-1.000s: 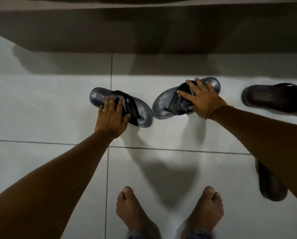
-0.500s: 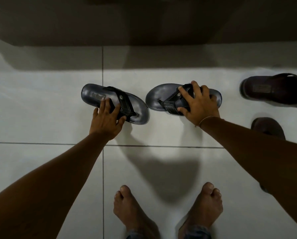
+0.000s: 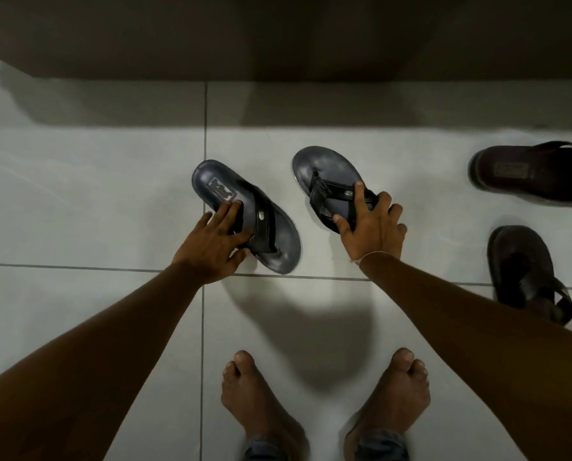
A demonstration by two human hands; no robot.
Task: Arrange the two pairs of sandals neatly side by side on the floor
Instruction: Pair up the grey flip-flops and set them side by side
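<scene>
Out on the tiled floor [image 3: 78, 194], the brown pair [image 3: 537, 174] lies askew at the right, untouched. The grey pair is getting squared up. The left grey sandal [image 3: 218, 184] sits angled under a flat, pressing left hand [image 3: 211, 247], and the right grey sandal [image 3: 324, 168] is clamped in the right hand [image 3: 374, 231]'s grip. Next, probably, both swing parallel.

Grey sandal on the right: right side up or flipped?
Right side up: sandal shows footbed and strap on top; right hand grips the strap.

Apparently a home: tiled floor [image 3: 78, 201], sandals [image 3: 527, 171], bare feet [image 3: 258, 404].
</scene>
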